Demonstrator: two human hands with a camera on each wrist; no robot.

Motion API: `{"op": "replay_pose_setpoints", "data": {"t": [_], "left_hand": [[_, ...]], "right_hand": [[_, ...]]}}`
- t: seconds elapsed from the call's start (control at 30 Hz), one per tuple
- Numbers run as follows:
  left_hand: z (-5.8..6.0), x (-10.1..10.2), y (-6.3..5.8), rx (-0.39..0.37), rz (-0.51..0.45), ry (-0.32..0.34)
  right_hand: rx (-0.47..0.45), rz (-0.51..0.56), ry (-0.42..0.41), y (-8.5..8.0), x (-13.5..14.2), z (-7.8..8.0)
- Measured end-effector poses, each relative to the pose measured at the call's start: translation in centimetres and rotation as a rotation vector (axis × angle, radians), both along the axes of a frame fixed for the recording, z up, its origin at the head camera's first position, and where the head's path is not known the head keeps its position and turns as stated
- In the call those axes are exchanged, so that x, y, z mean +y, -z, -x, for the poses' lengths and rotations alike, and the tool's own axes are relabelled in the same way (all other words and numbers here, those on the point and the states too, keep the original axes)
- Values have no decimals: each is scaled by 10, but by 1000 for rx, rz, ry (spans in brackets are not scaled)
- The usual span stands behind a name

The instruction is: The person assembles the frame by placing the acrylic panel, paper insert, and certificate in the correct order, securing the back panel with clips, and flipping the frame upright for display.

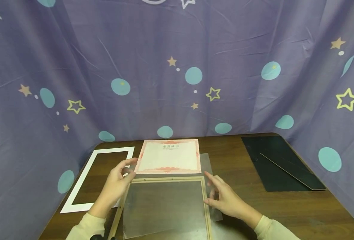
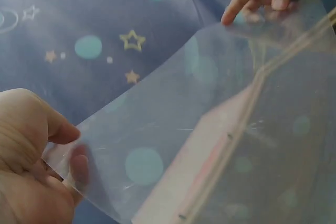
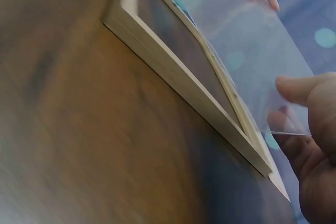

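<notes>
A clear plastic sheet is held up, tilted, over a light wooden picture frame. My left hand pinches its left edge; in the left wrist view the thumb shows through the sheet. At the opposite edge, my right hand holds the sheet between thumb and fingers, as the right wrist view shows. The frame lies on the table below, partly seen through the plastic. Behind the frame lies a certificate with a red patterned border, its heading upside down.
On the left lies a white mat border with a rectangular opening. A dark backing board with a thin stand strip lies at the right on the brown wooden table. Behind the table hangs a purple patterned curtain.
</notes>
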State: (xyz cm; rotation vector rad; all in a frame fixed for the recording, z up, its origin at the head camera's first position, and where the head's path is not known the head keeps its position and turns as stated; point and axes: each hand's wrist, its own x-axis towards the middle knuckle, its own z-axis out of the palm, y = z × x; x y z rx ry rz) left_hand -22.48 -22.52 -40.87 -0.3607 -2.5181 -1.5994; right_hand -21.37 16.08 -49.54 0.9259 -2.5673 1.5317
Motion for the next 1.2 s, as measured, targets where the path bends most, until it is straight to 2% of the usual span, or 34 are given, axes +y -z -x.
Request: {"op": "replay_pose_setpoints", "data": {"t": [0.17,0.3,0.43,0.53,0.63,0.77,0.83,0.97,1.2], "left_hand": [[-1,-11,14,-76,18,-28],[-6,-15,24,-95,61,-53],[-10,-18,37,-93,92,-42],[-16,-20,50,-47,178,-27],[-24,-24,63,36,280,-12],[-32,-31,76,143,376,5],[-35,-35,81,169,409,15],[-42,-41,89,183,442,32],[-51,-43,99,208,413,52]], "right_hand": [[-46,-17,-4,7,-12,-8],[-38,-28,5,12,-18,-12],[1,-30,16,16,-21,-14],[80,-56,35,19,-22,-15],[152,-82,53,21,-22,-16],[171,-102,67,22,-21,-16],[161,-110,70,22,-20,-16],[143,-116,72,22,-19,-17],[139,-127,78,23,-17,-19]]}}
